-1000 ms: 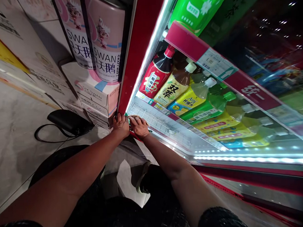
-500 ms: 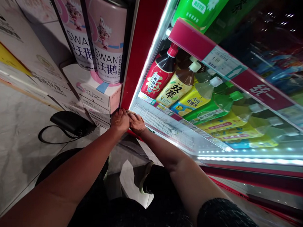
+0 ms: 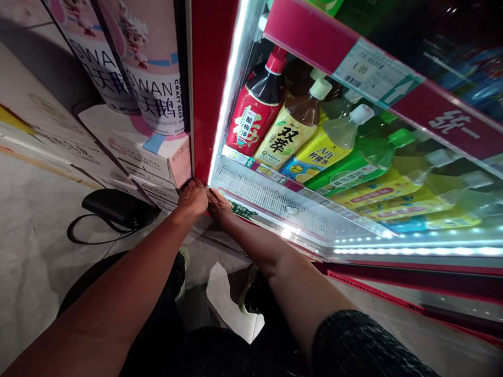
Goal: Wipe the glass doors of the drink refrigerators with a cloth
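Note:
Both hands are low at the corner of the drinks fridge, where its red frame point(image 3: 210, 85) meets the lower front. My left hand point(image 3: 193, 199) is closed against the foot of this frame, beside the lowest pink-and-white SWAN cartons; what its fingers grip, if anything, is hidden. Close by on the right, my right hand point(image 3: 219, 205) rests with its fingers stretched along the fridge's lower lip, near a green printed label point(image 3: 242, 210). The two hands are slightly apart. Behind them lies a white wire grille point(image 3: 272, 199) on the fridge floor.
Drink bottles stand on the shelf above, including a red-labelled one point(image 3: 255, 114) and a yellow one point(image 3: 324, 147). A price tag point(image 3: 360, 69) hangs on the upper shelf edge. SWAN cartons point(image 3: 141, 159) stack at left. A black bag point(image 3: 116, 207) lies on the tiled floor.
The hands have drawn slightly apart; earlier the right hand's fingers touched the left hand. More of the green label shows. The view has shifted a little to the right.

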The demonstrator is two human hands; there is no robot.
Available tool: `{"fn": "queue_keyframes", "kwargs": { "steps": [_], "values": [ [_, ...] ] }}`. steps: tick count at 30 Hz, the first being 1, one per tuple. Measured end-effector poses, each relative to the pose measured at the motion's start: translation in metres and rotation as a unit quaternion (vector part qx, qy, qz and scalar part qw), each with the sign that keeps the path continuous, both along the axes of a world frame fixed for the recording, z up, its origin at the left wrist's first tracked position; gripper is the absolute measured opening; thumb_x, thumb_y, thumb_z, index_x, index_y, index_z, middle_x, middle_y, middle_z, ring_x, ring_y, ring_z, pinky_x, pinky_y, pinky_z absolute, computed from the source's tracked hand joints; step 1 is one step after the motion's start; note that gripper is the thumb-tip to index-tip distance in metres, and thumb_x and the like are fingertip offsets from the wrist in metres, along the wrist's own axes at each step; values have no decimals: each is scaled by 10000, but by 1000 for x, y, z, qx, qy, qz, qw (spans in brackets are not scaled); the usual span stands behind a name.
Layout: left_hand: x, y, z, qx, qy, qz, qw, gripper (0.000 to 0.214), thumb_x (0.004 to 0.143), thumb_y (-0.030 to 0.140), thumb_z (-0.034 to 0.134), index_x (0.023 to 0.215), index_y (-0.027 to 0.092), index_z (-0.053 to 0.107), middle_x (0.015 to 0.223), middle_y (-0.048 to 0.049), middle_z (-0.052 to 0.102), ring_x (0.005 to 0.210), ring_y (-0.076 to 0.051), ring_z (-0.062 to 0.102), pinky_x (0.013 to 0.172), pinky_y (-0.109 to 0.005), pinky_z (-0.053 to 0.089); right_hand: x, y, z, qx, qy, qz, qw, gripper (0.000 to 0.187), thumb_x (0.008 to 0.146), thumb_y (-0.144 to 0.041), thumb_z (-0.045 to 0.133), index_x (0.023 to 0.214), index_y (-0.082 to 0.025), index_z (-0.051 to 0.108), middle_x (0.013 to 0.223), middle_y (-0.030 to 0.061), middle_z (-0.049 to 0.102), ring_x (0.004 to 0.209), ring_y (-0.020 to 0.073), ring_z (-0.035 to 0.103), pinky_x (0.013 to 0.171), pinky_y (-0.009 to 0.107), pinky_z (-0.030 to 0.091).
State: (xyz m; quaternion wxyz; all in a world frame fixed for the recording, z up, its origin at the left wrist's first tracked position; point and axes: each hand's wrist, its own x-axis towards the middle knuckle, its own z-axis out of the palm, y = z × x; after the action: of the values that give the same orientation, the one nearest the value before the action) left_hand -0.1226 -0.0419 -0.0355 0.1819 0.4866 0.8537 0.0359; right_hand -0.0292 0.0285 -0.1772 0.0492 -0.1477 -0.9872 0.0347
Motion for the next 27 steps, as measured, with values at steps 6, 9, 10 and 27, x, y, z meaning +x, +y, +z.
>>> {"fn": "queue_keyframes", "kwargs": {
  "steps": [6,9,10,27],
  "values": [
    [12,4,4,-23,23,0,999,692,893,173,417,1521,-96,307,1463,-317,493,1338,-347,539,1101,-392,435,33,-1,-31,-32,-51,4,998,690,841,-96,517,1517,19,441,1594,189,449,1525,262,367,1316,387,241],
    [14,7,3,-25,27,-2,999,734,885,201,449,1511,-145,285,1470,-345,472,1351,-368,521,1121,-402,418,69,1,-31,-47,-67,26,996,650,845,-93,524,1478,45,480,1585,195,455,1532,236,352,1318,349,221],
    [15,8,2,-24,27,-1,999,743,884,213,458,1507,-153,285,1466,-349,474,1355,-373,516,1128,-405,413,80,2,-30,-51,-68,29,996,640,857,-76,500,1486,38,472,1594,184,444,1537,220,340,1318,341,218],
    [28,12,-16,16,-24,71,997,1016,865,405,607,1570,-120,96,1634,-359,201,1512,-453,292,1202,-524,345,223,12,-15,-114,-41,-45,992,714,892,2,342,1569,-216,408,1580,3,502,1513,150,380,1284,387,343]
  ]
}}
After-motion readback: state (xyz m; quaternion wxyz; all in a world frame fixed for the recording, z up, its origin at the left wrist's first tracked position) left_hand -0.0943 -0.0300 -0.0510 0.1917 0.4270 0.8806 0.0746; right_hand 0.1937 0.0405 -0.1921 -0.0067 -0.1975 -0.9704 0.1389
